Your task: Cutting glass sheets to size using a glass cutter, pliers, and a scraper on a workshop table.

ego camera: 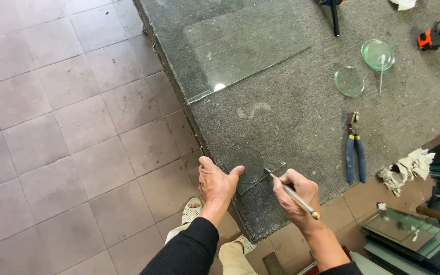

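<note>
Pressing a small glass piece (248,165) flat at the bench (291,117) corner, the left hand (216,182) lies spread open, thumb on the glass edge. The right hand (297,196) is closed around a glass cutter (292,195), tip at the piece's 3 o'clock edge. A circle appears scored in it, waste still attached. Two finished discs (378,54) lie at 1 o'clock, pliers (355,153) at 3 o'clock, a large pane (240,46) at 12. No containers show.
</note>
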